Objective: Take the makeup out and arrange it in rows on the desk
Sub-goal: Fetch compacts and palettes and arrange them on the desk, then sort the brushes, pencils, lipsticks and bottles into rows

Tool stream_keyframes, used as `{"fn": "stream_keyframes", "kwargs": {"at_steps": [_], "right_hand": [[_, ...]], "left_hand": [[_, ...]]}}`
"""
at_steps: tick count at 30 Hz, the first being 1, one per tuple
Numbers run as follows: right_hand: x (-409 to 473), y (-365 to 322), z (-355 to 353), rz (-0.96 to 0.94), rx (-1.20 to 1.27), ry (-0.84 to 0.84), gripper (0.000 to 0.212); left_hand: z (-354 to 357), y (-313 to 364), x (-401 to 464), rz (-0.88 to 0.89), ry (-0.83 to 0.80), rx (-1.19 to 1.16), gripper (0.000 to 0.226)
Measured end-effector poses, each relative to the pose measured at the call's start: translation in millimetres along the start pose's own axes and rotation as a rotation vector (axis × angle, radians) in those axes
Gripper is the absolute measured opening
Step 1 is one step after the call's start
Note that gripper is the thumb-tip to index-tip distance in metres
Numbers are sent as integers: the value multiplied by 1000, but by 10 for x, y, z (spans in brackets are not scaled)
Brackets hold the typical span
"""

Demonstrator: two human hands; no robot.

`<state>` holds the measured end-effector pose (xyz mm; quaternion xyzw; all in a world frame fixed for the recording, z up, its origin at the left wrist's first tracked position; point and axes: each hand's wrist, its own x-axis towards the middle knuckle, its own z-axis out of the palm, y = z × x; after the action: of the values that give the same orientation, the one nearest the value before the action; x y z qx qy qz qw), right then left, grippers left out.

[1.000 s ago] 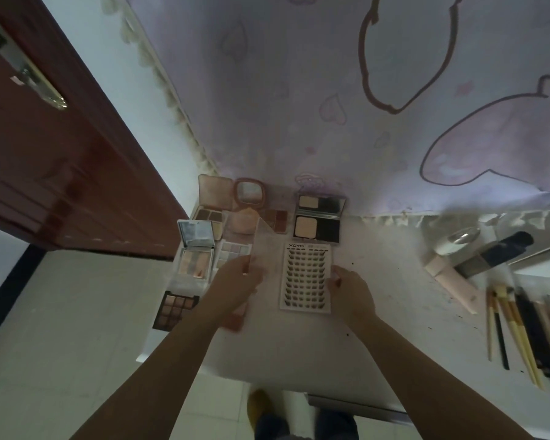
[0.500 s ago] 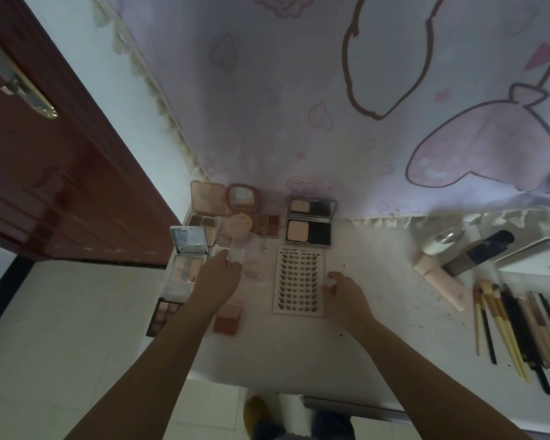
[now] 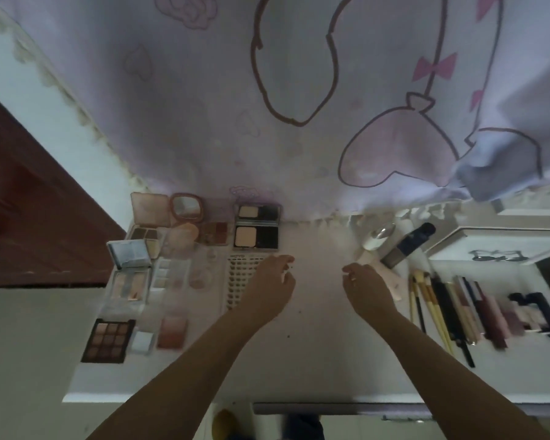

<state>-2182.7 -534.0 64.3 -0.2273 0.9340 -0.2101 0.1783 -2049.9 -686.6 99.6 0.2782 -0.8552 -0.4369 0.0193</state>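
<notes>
Open palettes and compacts lie in rows on the left of the white bench — a nine-pan eyeshadow palette nearest, a black powder compact at the back, a lash tray between. Since a moment ago, the left hand has crossed over the lash tray, fingers loosely curled, and the right hand has shifted toward the brushes — both empty.
</notes>
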Motion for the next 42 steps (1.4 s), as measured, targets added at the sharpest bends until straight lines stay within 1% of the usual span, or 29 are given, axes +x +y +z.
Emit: {"fn": "stream_keyframes", "kwargs": {"at_steps": [2, 4, 6, 8, 9, 11, 12, 14, 16, 19, 21, 22, 23, 24, 26, 27, 29, 31, 32, 34, 37, 39, 41, 42], "right_hand": [[36, 301, -206, -3, -96, 29, 26], [87, 511, -315, -26, -199, 31, 25], [134, 611, -334, -25, -222, 14, 21], [176, 654, -309, -31, -259, -2, 20], [203, 682, -290, -47, -280, -14, 22], [269, 740, -268, -72, -314, -81, 26], [297, 766, -264, -54, -271, -127, 29], [318, 781, -272, 36, -40, -234, 32], [286, 776, -254, 113, 208, -324, 29], [210, 688, -233, 222, 487, -438, 26], [168, 575, -265, 294, 718, -479, 31], [147, 508, -297, 319, 788, -492, 38], [123, 427, -341, 337, 811, -510, 48], [100, 342, -381, 341, 783, -534, 57], [52, 147, -438, 316, 628, -599, 67], [33, 46, -458, 293, 532, -633, 66], [-6, -137, -466, 255, 390, -689, 55], [-71, -317, -450, 213, 377, -719, 40], [-109, -396, -444, 171, 383, -720, 34], [-226, -585, -424, 6, 330, -717, 25], [-394, -792, -427, -322, 98, -639, 11], [-478, -886, -430, -458, 25, -575, 14], [-568, -948, -418, -524, 50, -546, 14], [-610, -968, -405, -547, 82, -522, 11]], "left_hand": [[388, 208, 137, -22, -147, -48, 35], [714, 390, 282, -96, -271, -86, 37], [977, 528, 421, -194, -335, -121, 40], [1189, 618, 528, -314, -350, -208, 43], [1275, 649, 567, -386, -347, -304, 43], [1382, 698, 618, -496, -317, -549, 34], [1407, 718, 634, -520, -293, -630, 29], [1431, 726, 639, -527, -257, -662, 26], [1419, 708, 599, -510, -216, -584, 30], [1316, 644, 511, -460, -163, -436, 41], [1209, 597, 420, -374, -152, -316, 38], [1155, 559, 363, -295, -151, -219, 33], [1095, 520, 300, -192, -144, -99, 30], [1036, 468, 225, -76, -129, 39, 30], [897, 337, 60, 117, -84, 321, 33], [806, 273, -19, 175, -65, 446, 34], [606, 144, -165, 260, -53, 627, 35], [409, 36, -293, 309, -51, 663, 35], [316, 2, -352, 291, -48, 606, 33], [116, -81, -490, 205, -54, 401, 26], [-132, -162, -632, 142, -116, 212, 15], [-291, -223, -708, 52, -210, 25, 18], [-457, -326, -796, -97, -376, -239, 26], [-535, -400, -850, -189, -469, -404, 26]]}}
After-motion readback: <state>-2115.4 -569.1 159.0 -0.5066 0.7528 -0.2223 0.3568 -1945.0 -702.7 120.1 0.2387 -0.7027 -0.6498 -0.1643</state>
